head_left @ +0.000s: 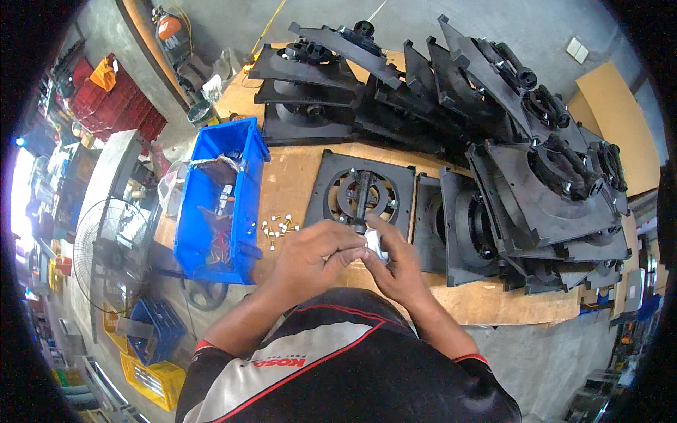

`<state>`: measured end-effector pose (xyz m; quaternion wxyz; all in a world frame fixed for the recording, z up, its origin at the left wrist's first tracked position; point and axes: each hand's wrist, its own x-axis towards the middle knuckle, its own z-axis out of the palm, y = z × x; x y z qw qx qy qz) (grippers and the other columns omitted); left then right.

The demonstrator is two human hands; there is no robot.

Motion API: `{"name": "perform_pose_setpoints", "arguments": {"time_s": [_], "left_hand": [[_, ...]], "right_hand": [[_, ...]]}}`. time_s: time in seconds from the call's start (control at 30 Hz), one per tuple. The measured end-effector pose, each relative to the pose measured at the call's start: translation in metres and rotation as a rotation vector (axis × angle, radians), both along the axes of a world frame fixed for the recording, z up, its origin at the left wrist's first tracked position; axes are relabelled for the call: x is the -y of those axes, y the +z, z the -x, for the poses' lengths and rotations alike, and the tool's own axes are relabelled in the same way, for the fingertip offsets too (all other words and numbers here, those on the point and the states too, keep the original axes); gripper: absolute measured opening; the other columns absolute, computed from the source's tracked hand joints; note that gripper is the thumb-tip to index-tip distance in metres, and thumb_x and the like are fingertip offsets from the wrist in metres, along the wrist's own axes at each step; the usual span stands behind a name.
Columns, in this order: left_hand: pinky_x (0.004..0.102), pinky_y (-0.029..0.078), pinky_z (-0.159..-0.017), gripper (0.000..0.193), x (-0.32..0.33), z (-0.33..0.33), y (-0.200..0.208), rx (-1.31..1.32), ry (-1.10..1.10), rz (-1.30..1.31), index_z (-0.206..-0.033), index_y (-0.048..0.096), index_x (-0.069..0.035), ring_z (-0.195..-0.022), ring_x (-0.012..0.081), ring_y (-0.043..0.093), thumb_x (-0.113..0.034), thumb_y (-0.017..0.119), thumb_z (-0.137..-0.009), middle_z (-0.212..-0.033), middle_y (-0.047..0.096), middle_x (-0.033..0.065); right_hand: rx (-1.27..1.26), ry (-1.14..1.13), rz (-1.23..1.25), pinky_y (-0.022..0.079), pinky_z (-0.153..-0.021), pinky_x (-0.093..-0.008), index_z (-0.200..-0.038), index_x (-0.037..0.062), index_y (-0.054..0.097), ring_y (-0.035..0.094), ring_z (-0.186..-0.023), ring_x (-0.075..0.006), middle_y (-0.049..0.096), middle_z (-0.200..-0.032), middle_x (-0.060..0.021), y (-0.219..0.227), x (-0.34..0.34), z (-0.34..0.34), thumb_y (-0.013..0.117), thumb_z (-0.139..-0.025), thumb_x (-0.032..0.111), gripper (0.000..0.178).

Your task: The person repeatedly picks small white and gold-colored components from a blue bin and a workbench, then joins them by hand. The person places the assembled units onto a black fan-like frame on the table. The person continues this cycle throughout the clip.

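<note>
On wooden table | ring-centred square black plate | hands fingertip-to-fingertip, grip unclear

Wide downward view from head height

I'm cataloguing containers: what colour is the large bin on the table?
The bin is blue, clear in the head view.

I'm in a workshop: stacked black plates at my 2 o'clock, loose fittings at 11, blue bin at 10, caged fan at 9.
</note>
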<state>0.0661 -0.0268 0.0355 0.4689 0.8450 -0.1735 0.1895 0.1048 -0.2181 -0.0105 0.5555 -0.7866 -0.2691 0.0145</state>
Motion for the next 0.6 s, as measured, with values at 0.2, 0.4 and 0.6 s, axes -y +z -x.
{"name": "perform_pose_setpoints", "arguments": {"time_s": [0.2,0.4,0.6], "left_hand": [[0.0360,0.056,-0.075,0.015,-0.001,-0.002,0.004,0.035,0.011,-0.058,-0.094,0.072,-0.004,-0.087,0.0271,0.071,-0.014,0.076,-0.083,-0.093,0.072,0.0107],[0.0368,0.057,-0.076,0.014,-0.003,-0.009,0.004,0.056,-0.013,-0.064,-0.096,0.070,-0.004,-0.088,0.0282,0.070,-0.013,0.074,-0.085,-0.094,0.071,0.0120],[0.0367,0.055,-0.077,0.019,-0.001,-0.009,-0.004,0.072,0.034,-0.047,-0.104,0.069,-0.003,-0.089,0.0295,0.070,-0.013,0.071,-0.088,-0.095,0.069,0.0142]], "right_hand": [[-0.004,0.097,-0.052,0.049,-0.090,-0.0415,-0.132,0.0020,0.054,0.062,-0.104,-0.0368,0.060,-0.120,-0.0243,-0.005,0.000,0.004,0.062,-0.097,0.023,0.041],[-0.146,0.120,-0.046,0.050,-0.086,-0.0416,-0.119,0.0020,0.061,0.063,-0.104,-0.0350,0.065,-0.110,-0.0205,-0.006,0.003,0.002,0.063,-0.096,0.023,0.031],[-0.020,0.091,-0.036,0.051,-0.085,-0.0434,-0.106,0.0034,0.069,0.064,-0.101,-0.0373,0.067,-0.103,-0.0197,0.007,0.002,0.002,0.065,-0.094,0.022,0.022]]}}
